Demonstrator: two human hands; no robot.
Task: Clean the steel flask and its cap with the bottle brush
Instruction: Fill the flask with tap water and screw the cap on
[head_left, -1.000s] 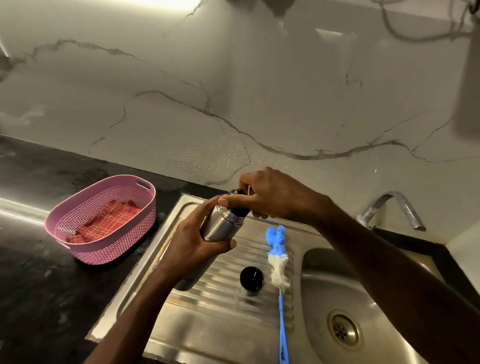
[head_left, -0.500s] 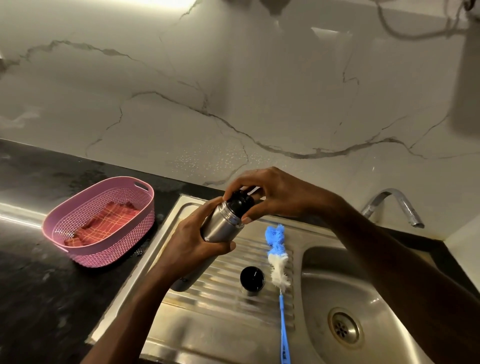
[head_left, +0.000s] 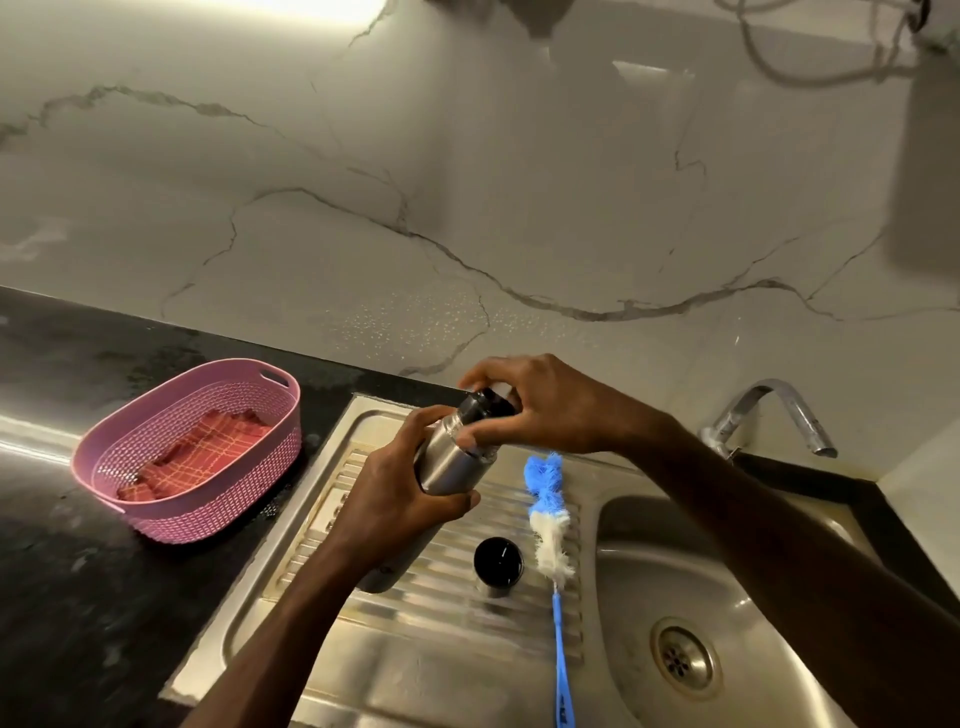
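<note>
Bottle brush (head_left: 550, 525) lies unused on the drainboard (head_left: 415, 654) beside a black cap (head_left: 497, 560). Beyond, left hand (head_left: 400, 499) grips the steel flask (head_left: 451, 460); right hand (head_left: 540, 405) pinches its black stopper (head_left: 485, 402), apparently unscrewing. Next: lift it clear.

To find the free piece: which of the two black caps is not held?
The round black cap standing alone on the steel drainboard; the other sits on the flask.

Left hand (head_left: 395, 499) hides the flask's (head_left: 451, 464) middle.
</note>
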